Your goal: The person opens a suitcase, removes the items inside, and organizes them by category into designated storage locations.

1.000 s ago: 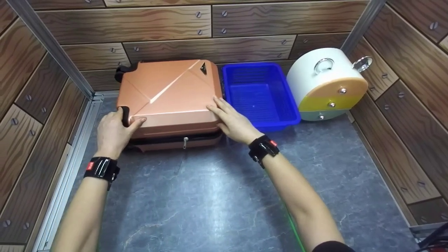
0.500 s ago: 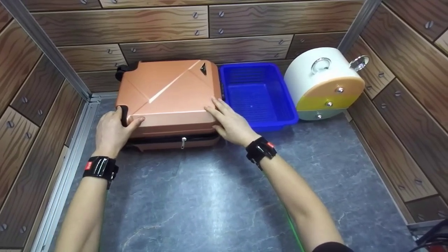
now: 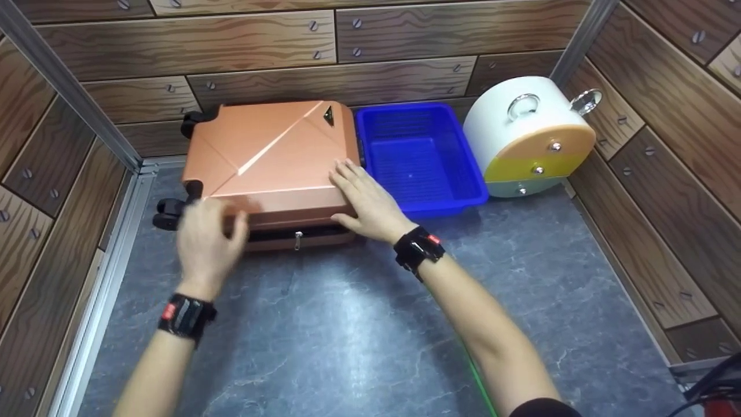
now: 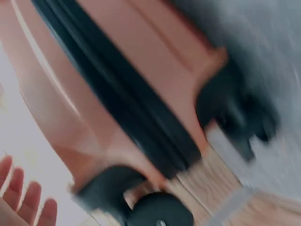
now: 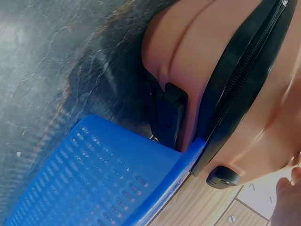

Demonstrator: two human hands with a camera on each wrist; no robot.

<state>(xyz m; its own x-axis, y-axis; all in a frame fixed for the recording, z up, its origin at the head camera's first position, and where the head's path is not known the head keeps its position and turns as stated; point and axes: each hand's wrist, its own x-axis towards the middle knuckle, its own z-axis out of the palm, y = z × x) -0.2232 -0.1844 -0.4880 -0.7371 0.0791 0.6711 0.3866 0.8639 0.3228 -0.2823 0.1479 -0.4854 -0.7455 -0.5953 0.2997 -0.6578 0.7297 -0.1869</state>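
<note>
A copper-orange hard suitcase lies flat on the grey floor against the back wall, with black wheels at its left end. My left hand hovers blurred in front of the case's near left corner, fingers loose and holding nothing. My right hand lies flat on the lid's near right corner, its thumb over the front edge. The left wrist view shows the case, its black zipper band, a wheel and straight fingertips. In the right wrist view the case sits beside the basket.
A blue plastic basket stands right against the suitcase. A white round cabinet with orange, yellow and pale drawers fills the back right corner. Wood-pattern walls enclose the grey floor on three sides. A zipper pull hangs at the case's front.
My left hand has let go of the black wheel at the case's left end and swung right and toward me. The right hand stays flat on the lid.
</note>
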